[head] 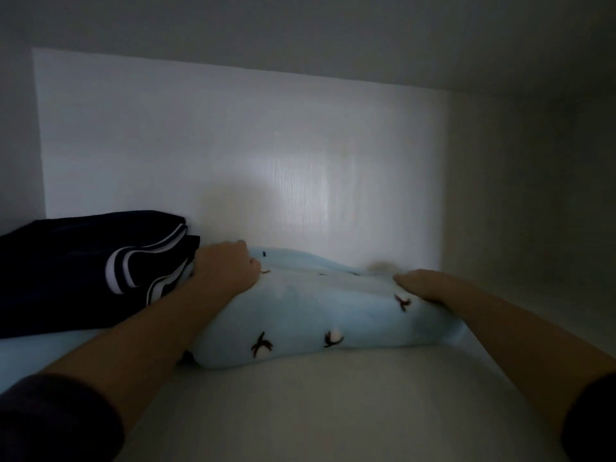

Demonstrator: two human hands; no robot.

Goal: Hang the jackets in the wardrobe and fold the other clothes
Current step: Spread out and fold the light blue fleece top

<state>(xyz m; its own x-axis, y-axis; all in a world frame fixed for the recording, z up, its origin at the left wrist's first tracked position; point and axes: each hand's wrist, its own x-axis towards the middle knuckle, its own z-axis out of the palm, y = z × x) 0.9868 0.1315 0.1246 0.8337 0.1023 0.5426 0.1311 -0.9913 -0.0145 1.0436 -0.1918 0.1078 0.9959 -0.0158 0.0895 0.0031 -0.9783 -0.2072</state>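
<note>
Stowing: you are laying the blue cloth (300,315) on the shelf (333,411) beside the dark pile (66,268), left hand (230,266) gripping it, right hand (421,283) on it, grip unclear. Next, probably, you are needing to push it back and let go.

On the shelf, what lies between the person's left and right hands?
In the head view, only the folded light blue garment spans the stretch between the left hand and the right hand; both hands touch it.
</note>
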